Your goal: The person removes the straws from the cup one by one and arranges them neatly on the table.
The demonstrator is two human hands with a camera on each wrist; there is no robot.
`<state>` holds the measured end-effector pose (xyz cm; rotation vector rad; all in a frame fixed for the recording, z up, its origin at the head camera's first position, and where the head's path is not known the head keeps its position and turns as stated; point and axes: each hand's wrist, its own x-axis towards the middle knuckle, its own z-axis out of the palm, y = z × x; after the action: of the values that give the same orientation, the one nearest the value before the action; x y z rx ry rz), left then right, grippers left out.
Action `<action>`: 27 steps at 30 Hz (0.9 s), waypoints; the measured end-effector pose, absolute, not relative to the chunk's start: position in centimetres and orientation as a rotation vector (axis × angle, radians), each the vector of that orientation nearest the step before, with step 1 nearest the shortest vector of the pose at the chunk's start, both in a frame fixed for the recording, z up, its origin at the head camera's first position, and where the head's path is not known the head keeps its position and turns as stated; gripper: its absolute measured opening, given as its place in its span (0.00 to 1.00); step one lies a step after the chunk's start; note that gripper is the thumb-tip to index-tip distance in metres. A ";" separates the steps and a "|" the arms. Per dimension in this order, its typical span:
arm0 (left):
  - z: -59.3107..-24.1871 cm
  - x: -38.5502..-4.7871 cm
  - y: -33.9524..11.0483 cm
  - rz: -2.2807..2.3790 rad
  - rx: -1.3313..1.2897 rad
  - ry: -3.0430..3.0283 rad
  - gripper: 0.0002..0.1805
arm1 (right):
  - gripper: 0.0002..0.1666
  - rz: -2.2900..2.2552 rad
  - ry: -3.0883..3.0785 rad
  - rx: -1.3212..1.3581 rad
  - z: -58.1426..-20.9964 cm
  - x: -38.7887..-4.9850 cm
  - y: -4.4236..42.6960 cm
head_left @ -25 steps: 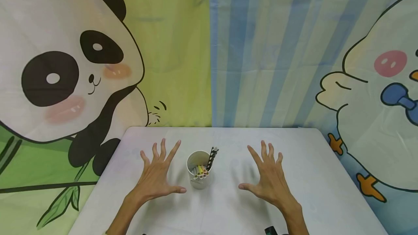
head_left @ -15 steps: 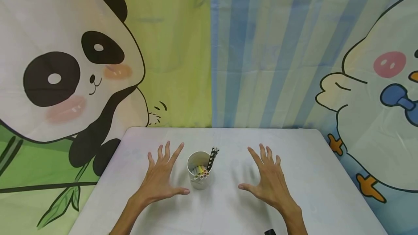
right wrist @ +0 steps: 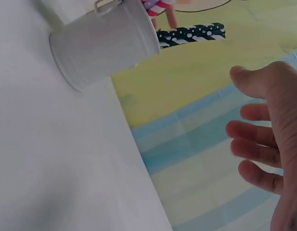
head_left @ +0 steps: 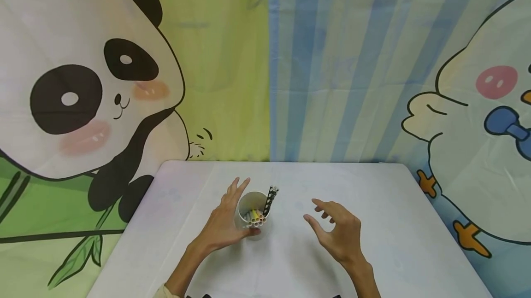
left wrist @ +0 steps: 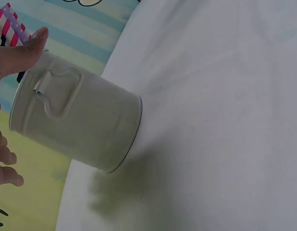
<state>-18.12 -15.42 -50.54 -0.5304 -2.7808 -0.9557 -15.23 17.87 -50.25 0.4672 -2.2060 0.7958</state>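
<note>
Cup, head view: The white cup [head_left: 250, 200] stands on the white table [head_left: 398, 242], just below the centre of the frame, its mouth turned up toward you.
Straws, head view: Pale and yellow straws [head_left: 255, 217] cluster at the cup's near rim; black-and-white straws [head_left: 270, 200] rise above the rim on its right.
Left hand, head view: Your left hand [head_left: 224, 224] is around the cup's left side, fingers nearly straight, thumb spread from them and crossing in front of the near wall. You cannot tell here whether it touches.
Right hand, head view: Your right hand [head_left: 343, 233] is right of centre, well apart from the cup, fingers loosely bent, thumb apart from them, holding nothing.
Backdrop, head view: You face a printed panda [head_left: 74, 54] at left, blue-striped cloth [head_left: 336, 58] at upper middle and a printed bird [head_left: 469, 160] at right.
Cup, left wrist view: It slants across the left half, an ear handle [left wrist: 59, 94] on its wall.
Left fingers, left wrist view: Your thumb is at the rim, upper left; other fingertips show at the left edge, apart from it.
Cup, right wrist view: It slants at upper left, straws out of its mouth.
Right fingers, right wrist view: They curl loosely at the right edge, thumb apart.
</note>
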 end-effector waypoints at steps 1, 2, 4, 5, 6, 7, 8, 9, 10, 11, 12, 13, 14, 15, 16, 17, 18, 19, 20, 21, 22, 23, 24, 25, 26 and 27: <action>-50.7 -18.2 -15.2 -0.975 -0.532 -2.780 0.75 | 0.28 0.854 -2.196 0.484 -50.3 -15.2 17.7; -50.7 -18.3 -15.0 -1.003 -0.532 -2.778 0.75 | 0.29 0.914 -2.190 0.499 -50.3 -15.2 17.4; -50.9 -18.4 -14.7 -1.049 -0.541 -2.767 0.74 | 0.30 1.007 -2.170 0.529 -50.3 -15.1 17.0; -51.0 -18.5 -14.6 -1.077 -0.543 -2.761 0.74 | 0.31 1.047 -2.161 0.544 -50.3 -15.0 16.7; -51.1 -18.6 -14.5 -1.100 -0.550 -2.750 0.73 | 0.31 1.077 -2.154 0.555 -50.3 -15.0 16.5; -51.1 -18.7 -14.3 -1.115 -0.557 -2.740 0.73 | 0.32 1.100 -2.149 0.563 -50.3 -14.9 16.3; -51.1 -18.8 -14.2 -1.136 -0.564 -2.724 0.72 | 0.32 1.111 -2.142 0.571 -50.4 -14.9 16.0; -51.1 -18.9 -14.1 -1.148 -0.571 -2.710 0.71 | 0.33 1.118 -2.135 0.578 -50.4 -14.9 15.8; -51.2 -19.0 -14.0 -1.158 -0.579 -2.696 0.70 | 0.33 1.126 -2.136 0.581 -50.4 -14.9 15.6; -51.2 -19.0 -13.9 -1.165 -0.588 -2.684 0.70 | 0.33 1.129 -2.136 0.584 -50.4 -14.8 15.4; -51.2 -19.1 -13.8 -1.163 -0.595 -2.672 0.69 | 0.33 1.130 -2.136 0.587 -50.5 -14.8 15.3; -51.2 -19.1 -13.8 -1.158 -0.599 -2.666 0.68 | 0.33 1.132 -2.134 0.593 -50.5 -14.8 15.1; -51.2 -19.2 -13.8 -1.165 -0.600 -2.664 0.67 | 0.33 1.133 -2.133 0.598 -50.6 -14.8 14.9; -51.3 -19.2 -13.8 -1.165 -0.598 -2.666 0.67 | 0.33 1.136 -2.133 0.602 -50.6 -14.7 14.7; -51.3 -19.2 -13.8 -1.167 -0.598 -2.668 0.66 | 0.33 1.139 -2.137 0.604 -50.7 -14.7 14.6; -51.4 -19.2 -13.8 -1.173 -0.595 -2.671 0.66 | 0.33 1.143 -2.139 0.607 -50.7 -14.6 14.4; -51.4 -19.2 -13.8 -1.180 -0.594 -2.674 0.65 | 0.33 1.148 -2.137 0.613 -50.7 -14.6 14.2; -51.5 -19.2 -13.8 -1.195 -0.596 -2.676 0.65 | 0.33 1.153 -2.136 0.618 -50.7 -14.6 14.0; -51.5 -19.2 -13.8 -1.214 -0.599 -2.674 0.64 | 0.33 1.158 -2.134 0.622 -50.8 -14.6 13.8; -51.5 -19.3 -13.7 -1.224 -0.604 -2.670 0.62 | 0.33 1.164 -2.132 0.627 -50.8 -14.5 13.6; -51.6 -19.3 -13.7 -1.236 -0.610 -2.665 0.61 | 0.33 1.172 -2.130 0.632 -50.8 -14.5 13.4; -51.6 -19.4 -13.7 -1.243 -0.612 -2.662 0.60 | 0.33 1.180 -2.126 0.639 -50.8 -14.5 13.1; -51.7 -19.4 -13.7 -1.247 -0.617 -2.657 0.59 | 0.33 1.187 -2.122 0.647 -50.8 -14.5 12.9; -51.7 -19.4 -13.7 -1.252 -0.620 -2.651 0.57 | 0.33 1.198 -2.119 0.653 -50.8 -14.5 12.7; -51.7 -19.5 -13.6 -1.253 -0.622 -2.645 0.56 | 0.32 1.210 -2.115 0.660 -50.8 -14.4 12.5; -51.8 -19.5 -13.6 -1.250 -0.625 -2.642 0.55 | 0.32 1.223 -2.109 0.668 -50.7 -14.4 12.3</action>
<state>-19.53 -13.61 -51.81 -0.6245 -2.6423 -1.2500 -14.43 12.28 -50.74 0.6677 -2.1095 1.2232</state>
